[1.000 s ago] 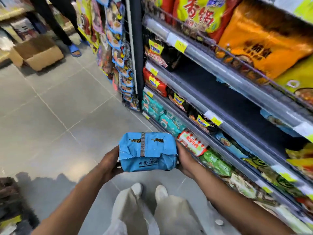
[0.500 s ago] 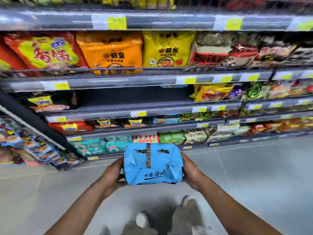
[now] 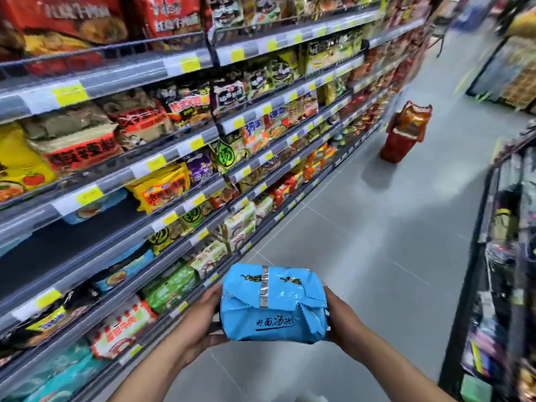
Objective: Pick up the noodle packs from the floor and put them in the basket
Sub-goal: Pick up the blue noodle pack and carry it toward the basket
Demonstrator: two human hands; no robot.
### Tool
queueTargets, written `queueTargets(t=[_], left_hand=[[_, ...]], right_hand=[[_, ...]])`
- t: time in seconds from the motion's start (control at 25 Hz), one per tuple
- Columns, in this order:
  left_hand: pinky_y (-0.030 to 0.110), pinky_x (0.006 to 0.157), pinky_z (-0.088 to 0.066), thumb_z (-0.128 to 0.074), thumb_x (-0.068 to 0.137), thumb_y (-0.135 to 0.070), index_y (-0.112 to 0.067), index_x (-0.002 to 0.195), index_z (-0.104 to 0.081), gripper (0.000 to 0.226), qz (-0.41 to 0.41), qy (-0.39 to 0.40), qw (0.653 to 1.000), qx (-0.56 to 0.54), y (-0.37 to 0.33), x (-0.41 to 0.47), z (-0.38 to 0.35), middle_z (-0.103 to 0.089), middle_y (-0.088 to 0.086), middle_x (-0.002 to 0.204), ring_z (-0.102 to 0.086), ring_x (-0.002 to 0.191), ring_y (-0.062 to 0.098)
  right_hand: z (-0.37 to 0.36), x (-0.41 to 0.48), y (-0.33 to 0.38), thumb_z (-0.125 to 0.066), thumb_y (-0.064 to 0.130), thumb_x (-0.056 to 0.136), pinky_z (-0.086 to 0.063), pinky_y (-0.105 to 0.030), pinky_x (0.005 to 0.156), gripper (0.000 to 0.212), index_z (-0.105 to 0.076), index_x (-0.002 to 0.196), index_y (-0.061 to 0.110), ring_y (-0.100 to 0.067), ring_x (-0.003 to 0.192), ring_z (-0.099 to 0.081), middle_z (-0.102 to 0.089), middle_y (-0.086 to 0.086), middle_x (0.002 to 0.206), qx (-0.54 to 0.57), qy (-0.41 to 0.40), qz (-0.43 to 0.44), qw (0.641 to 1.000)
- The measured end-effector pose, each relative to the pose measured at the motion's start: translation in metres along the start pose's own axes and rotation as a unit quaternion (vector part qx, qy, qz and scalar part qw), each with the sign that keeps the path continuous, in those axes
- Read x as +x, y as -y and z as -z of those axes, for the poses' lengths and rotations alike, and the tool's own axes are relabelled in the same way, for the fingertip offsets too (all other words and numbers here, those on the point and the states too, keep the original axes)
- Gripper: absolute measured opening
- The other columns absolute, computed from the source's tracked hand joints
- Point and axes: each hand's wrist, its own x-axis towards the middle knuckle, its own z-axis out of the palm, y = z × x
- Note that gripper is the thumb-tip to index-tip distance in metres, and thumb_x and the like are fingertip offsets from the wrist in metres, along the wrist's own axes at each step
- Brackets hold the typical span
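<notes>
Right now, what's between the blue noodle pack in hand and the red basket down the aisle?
Head view: only bare grey floor tiles between the blue noodle pack and the red basket; noodle shelves run alongside on the left.

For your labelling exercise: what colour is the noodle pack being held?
Bright blue noodle pack, clearest in the head view.

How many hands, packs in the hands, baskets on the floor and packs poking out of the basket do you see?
Hands: 2 (left hand, right hand)
Packs held: 1 (blue noodle pack)
Baskets on the floor: 1 (red basket)
Packs poking out of it: 1 (orange pack)
Total: 5
</notes>
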Motion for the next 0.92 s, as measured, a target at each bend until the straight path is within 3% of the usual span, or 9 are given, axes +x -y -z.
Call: queueTargets(t=[0.12, 0.2, 0.28, 0.4, 0.68, 0.92], left_hand=[[0.052, 0.092, -0.059, -0.049, 0.104, -0.04, -0.036, 0.123, -0.066, 0.026, -0.002, 0.051, 0.998, 0.038, -0.013, 0.022, -0.082, -0.073, -0.001, 0.125, -0.077, 0.095, 0.026], [0.051, 0.093, -0.059, -0.05, 0.103, -0.038, -0.036, 0.123, -0.067, 0.025, 0.001, 0.074, 0.995, 0.061, -0.023, 0.036, -0.138, -0.073, -0.002, 0.125, -0.077, 0.095, 0.026], [0.049, 0.09, -0.06, -0.051, 0.103, -0.037, -0.037, 0.119, -0.07, 0.025, -0.003, 0.095, 0.992, 0.081, -0.033, 0.047, -0.193, -0.075, -0.002, 0.121, -0.077, 0.095, 0.025], [0.043, 0.083, -0.06, -0.052, 0.103, -0.036, -0.036, 0.116, -0.071, 0.024, -0.003, 0.102, 0.989, 0.106, -0.051, 0.063, -0.257, -0.075, 0.0, 0.116, -0.078, 0.084, 0.021], [0.049, 0.096, -0.058, -0.052, 0.103, -0.035, -0.037, 0.116, -0.073, 0.025, -0.002, 0.133, 0.98, 0.147, -0.107, 0.135, -0.35, -0.075, -0.001, 0.12, -0.077, 0.094, 0.025], [0.043, 0.086, -0.062, -0.053, 0.102, -0.04, -0.042, 0.116, -0.072, 0.024, -0.021, 0.165, 0.97, 0.177, -0.183, 0.23, -0.427, -0.074, -0.005, 0.122, -0.078, 0.095, 0.026]], right_hand=[[0.08, -0.003, 0.005, -0.043, 0.06, 0.097, -0.063, -0.04, 0.085, 0.04, -0.075, 0.109, 0.041, -0.019, 0.105, -0.072, -0.079, 0.012, 0.106, 0.033, -0.033, 0.007, 0.999], [0.133, -0.003, 0.009, -0.042, 0.061, 0.097, -0.063, -0.038, 0.082, 0.037, -0.074, 0.109, 0.045, -0.016, 0.105, -0.073, -0.079, 0.015, 0.106, 0.056, -0.053, 0.018, 0.997], [0.184, 0.002, 0.013, -0.044, 0.061, 0.098, -0.063, -0.037, 0.079, 0.037, -0.075, 0.107, 0.044, -0.016, 0.102, -0.073, -0.079, 0.016, 0.102, 0.079, -0.078, 0.021, 0.994], [0.244, 0.015, 0.02, -0.043, 0.062, 0.099, -0.063, -0.045, 0.087, 0.04, -0.077, 0.108, 0.043, -0.021, 0.105, -0.074, -0.079, 0.013, 0.109, 0.115, -0.101, 0.019, 0.988], [0.32, 0.07, 0.062, -0.045, 0.056, 0.101, -0.063, -0.039, 0.075, 0.037, -0.075, 0.108, 0.036, -0.022, 0.104, -0.073, -0.08, 0.008, 0.107, 0.178, -0.145, 0.018, 0.973], [0.383, 0.149, 0.134, -0.049, 0.052, 0.101, -0.062, -0.039, 0.075, 0.038, -0.078, 0.107, 0.029, -0.021, 0.092, -0.077, -0.081, 0.002, 0.104, 0.205, -0.177, 0.018, 0.962]])
